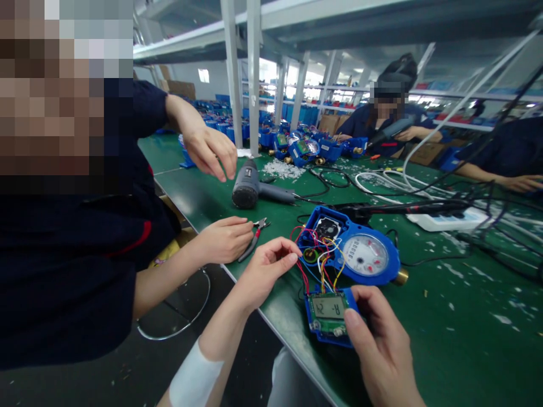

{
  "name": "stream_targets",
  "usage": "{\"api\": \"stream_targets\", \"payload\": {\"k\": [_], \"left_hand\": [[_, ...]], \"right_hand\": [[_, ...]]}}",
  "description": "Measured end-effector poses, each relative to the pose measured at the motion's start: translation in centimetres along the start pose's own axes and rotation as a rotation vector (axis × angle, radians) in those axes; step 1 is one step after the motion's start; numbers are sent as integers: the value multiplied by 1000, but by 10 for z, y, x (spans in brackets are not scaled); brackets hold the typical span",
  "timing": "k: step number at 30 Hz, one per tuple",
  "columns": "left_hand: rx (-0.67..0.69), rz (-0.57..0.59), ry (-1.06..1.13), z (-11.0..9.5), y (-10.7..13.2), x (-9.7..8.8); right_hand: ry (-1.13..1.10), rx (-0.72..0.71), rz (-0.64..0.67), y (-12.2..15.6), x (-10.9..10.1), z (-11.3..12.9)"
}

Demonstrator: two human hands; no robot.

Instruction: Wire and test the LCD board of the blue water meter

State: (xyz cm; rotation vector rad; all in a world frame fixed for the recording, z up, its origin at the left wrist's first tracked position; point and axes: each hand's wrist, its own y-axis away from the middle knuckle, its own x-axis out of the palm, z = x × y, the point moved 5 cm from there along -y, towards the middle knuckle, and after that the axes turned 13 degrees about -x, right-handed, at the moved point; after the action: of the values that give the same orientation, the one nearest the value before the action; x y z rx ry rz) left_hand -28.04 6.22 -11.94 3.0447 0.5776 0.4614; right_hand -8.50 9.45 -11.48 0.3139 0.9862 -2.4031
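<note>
An opened blue water meter lies on the green table, its dial facing up and coloured wires spilling from its left side. My left hand pinches the wires at the meter's left edge, fingers closed. My right hand grips the blue lid with the LCD circuit board, which reads characters and sits near the table's front edge. The wires run from the lid into the meter body.
A co-worker in dark clothes sits at my left, one hand holding red-handled cutters, the other hand raised above a grey heat gun. Cables, a white power strip, plastic scraps and several blue meters lie beyond. Other workers sit opposite.
</note>
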Motion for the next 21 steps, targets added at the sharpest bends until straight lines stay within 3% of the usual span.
{"api": "stream_targets", "payload": {"k": [10,21], "left_hand": [[-55,-28,157,2,-6,1],[-8,3,260,0,-9,0]], "right_hand": [[43,-89,-14,-7,1,1],[88,-121,-49,-8,3,5]]}}
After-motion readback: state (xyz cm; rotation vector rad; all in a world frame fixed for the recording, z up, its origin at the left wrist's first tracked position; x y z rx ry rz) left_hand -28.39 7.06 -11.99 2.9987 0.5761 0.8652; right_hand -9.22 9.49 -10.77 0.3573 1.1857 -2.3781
